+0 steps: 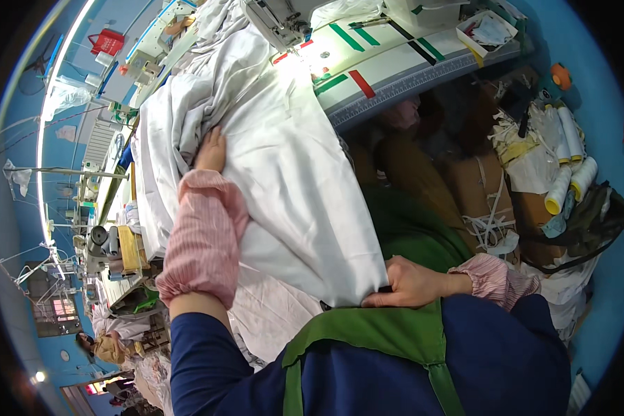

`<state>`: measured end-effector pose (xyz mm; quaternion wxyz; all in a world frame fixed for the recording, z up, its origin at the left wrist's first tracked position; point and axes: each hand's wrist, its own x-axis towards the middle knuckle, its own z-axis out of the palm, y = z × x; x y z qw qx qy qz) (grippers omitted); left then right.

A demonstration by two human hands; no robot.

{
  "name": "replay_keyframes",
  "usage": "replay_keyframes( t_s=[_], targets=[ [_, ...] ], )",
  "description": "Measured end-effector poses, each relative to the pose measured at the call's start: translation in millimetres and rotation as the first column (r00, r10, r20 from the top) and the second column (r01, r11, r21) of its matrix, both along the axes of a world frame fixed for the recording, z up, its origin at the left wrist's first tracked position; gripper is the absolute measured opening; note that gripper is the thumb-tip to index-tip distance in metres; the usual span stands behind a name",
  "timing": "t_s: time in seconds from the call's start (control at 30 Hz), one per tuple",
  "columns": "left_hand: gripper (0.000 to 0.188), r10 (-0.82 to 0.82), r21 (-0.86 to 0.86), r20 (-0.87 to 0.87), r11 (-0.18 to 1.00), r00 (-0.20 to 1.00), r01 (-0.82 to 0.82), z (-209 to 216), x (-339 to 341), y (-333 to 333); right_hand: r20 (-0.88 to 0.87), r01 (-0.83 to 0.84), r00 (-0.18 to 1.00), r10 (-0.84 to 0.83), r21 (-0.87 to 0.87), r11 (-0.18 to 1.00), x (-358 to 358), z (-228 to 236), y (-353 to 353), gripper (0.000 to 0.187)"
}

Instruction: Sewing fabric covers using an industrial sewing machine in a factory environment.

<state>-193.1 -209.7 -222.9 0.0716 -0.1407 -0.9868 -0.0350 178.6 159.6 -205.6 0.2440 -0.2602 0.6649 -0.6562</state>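
A wide white cloth (298, 180) runs from the sewing machine head (284, 28) at the top down to my lap, and a bunched heap of it lies to the left. My left hand (213, 149) rests flat on the cloth beside those folds, fingers stretched out. At the near right corner of the cloth, my right hand (412, 283) is closed on its edge, with the thumb along it; some of its fingers are hidden. Under the machine's lamp, the far end of the cloth reaches the needle area, where bright glare hides detail.
A measuring scale (409, 83) edges the table, which bears green, red and black tape strips. An open white box (487, 33) stands at the far right. Thread cones (561, 187) and a dark bag (589, 222) lie right. More sewing machines line the left; another person (107, 347) is there.
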Motion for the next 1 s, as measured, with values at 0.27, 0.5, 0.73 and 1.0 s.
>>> replay_keyframes(
  t_s=[0.27, 0.5, 0.73, 1.0],
  targets=[
    [0.030, -0.177, -0.361, 0.101, 0.910, 0.979, 0.202, 74.4, 48.4, 63.1, -0.350, 0.155, 0.915, -0.202, -0.156, 0.975, 6.3, 18.8, -25.0, 0.026],
    [0.039, -0.428, 0.383, 0.591, 0.895, 0.683, 0.229, 172.3, 276.2, 135.5, -0.547, 0.133, 0.834, -0.064, 0.086, 0.987, -10.6, 63.6, -70.5, 0.022],
    [0.023, -0.214, 0.612, 0.631, 0.728, 0.746, -0.309, 186.0, 312.9, 95.8, -0.683, 0.120, 0.730, 0.023, 0.161, 0.980, -21.5, 90.6, -114.9, 0.022],
    [0.013, -0.214, 0.746, 0.517, 0.588, 0.829, -0.314, 180.9, 322.5, 86.2, -0.899, 0.593, 0.224, -0.377, -0.182, 0.784, -110.9, 79.1, -67.7, 0.005]
  ],
)
